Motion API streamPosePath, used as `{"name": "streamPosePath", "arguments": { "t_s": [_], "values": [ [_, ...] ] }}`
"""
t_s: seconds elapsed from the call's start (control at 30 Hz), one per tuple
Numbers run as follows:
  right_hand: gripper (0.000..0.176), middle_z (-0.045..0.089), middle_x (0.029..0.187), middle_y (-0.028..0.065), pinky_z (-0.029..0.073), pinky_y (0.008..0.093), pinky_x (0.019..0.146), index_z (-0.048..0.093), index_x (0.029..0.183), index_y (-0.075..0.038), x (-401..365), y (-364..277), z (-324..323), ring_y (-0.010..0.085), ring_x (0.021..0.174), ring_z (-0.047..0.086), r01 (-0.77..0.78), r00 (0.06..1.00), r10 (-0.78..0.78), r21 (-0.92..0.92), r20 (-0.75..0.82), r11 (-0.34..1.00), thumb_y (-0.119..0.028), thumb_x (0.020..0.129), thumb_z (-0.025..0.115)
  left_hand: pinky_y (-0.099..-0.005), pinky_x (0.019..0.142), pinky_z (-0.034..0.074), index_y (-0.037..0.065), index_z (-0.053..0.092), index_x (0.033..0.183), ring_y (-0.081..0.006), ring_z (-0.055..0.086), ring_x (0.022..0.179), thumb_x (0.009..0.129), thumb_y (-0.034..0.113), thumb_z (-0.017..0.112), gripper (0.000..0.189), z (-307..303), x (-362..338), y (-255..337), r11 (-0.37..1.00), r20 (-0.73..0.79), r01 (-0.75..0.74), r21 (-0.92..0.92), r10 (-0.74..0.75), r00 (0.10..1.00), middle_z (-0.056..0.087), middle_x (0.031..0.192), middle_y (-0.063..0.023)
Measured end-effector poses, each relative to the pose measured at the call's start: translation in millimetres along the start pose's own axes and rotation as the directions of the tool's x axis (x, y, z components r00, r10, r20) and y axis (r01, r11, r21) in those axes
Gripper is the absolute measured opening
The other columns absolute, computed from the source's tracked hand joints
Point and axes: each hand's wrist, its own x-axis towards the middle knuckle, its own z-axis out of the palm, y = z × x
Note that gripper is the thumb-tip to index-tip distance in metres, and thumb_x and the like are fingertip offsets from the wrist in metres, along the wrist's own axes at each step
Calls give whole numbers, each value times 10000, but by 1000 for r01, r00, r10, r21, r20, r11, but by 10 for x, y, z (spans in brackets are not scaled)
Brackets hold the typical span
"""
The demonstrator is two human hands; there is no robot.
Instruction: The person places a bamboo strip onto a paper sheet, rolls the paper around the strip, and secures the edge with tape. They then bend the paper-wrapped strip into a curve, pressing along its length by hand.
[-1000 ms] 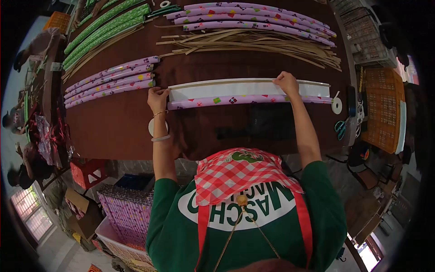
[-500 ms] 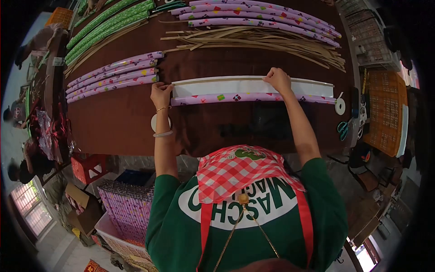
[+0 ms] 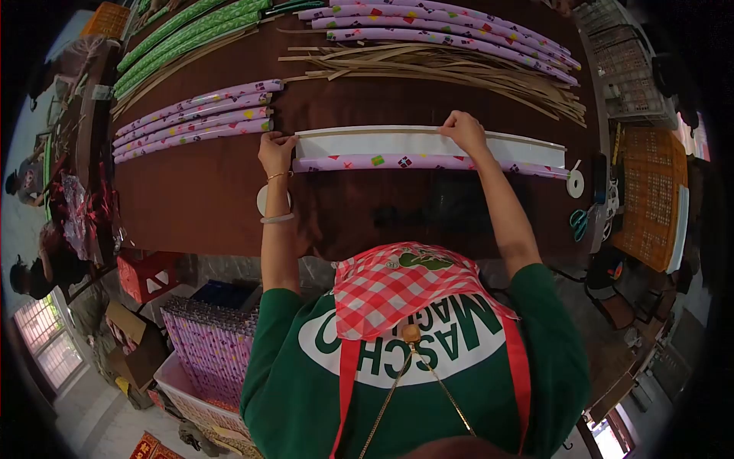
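Note:
A purple patterned roll of wrapping paper (image 3: 348,163) lies crosswise before me, its white underside (image 3: 359,145) unrolled on the far side. Along the sheet's far edge runs a thin tan strip (image 3: 367,131). My left hand (image 3: 275,151) pinches the sheet's far left corner, fingers closed. At the same far edge, right of the middle, my right hand (image 3: 465,132) is closed with fingertips pressed together on the paper. A roll of white tape (image 3: 575,183) stands at the sheet's right end. Another white tape roll (image 3: 264,200) is partly hidden behind my left wrist.
Several purple rolls (image 3: 199,122) lie at left, more purple rolls (image 3: 451,27) at the back. Loose tan strips (image 3: 428,65) spread between. Green rolls (image 3: 191,42) are at back left. Teal scissors (image 3: 579,222) lie near the right edge. Other people work at far left.
My right hand has shifted slightly left along the paper's far edge. My left hand stays at the corner. The whole view has moved a little.

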Motion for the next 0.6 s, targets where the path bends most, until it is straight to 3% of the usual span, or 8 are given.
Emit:
{"name": "streamPosePath", "arguments": {
  "t_s": [0.23,0.33,0.4,0.43,0.5,0.6],
  "values": [
    [208,638,784,50,423,417,709,613,697,-112,8,86,4,266,811,604,-45,999,46,-39,27,998,-277,653,732,-306,688,503,-21,556,930,-207,655,751,628,212,778,441,-7,6,2,999,-8,9,32,-8,1000,677,802,-115],
    [264,635,744,75,463,391,674,604,714,-77,-15,190,-79,268,755,618,-18,999,12,-119,-49,993,-298,648,731,-314,695,503,-20,560,939,-214,655,761,627,215,777,446,29,34,-78,999,-10,14,34,-13,1000,677,804,-116],
    [197,642,782,46,434,395,696,611,701,-112,-6,186,-103,260,803,609,-53,998,46,-192,-39,980,-265,655,727,-318,699,503,-19,562,944,-217,655,764,627,219,777,451,27,49,-93,999,-18,4,41,-4,1000,677,805,-116],
    [197,642,782,46,434,395,696,611,701,-112,13,154,-95,260,803,609,-50,998,43,-192,-39,980,-265,655,727,-318,700,502,-19,562,944,-219,654,764,626,221,774,452,26,38,-74,999,-22,2,52,-1,1000,677,808,-116],
    [185,639,774,48,433,402,708,607,701,-109,33,32,-16,265,803,607,-34,998,34,-4,45,999,-249,657,720,-319,701,502,-18,562,945,-221,654,764,625,222,772,452,24,14,-69,998,-22,1,67,0,1000,677,811,-116],
    [176,634,771,52,434,405,709,605,705,-104,39,-260,162,265,797,607,12,999,-11,-24,39,1000,-234,653,711,-319,703,500,-18,563,946,-225,653,765,622,221,766,451,17,21,-29,1000,-18,-4,17,4,1000,677,814,-117]
  ]
}}
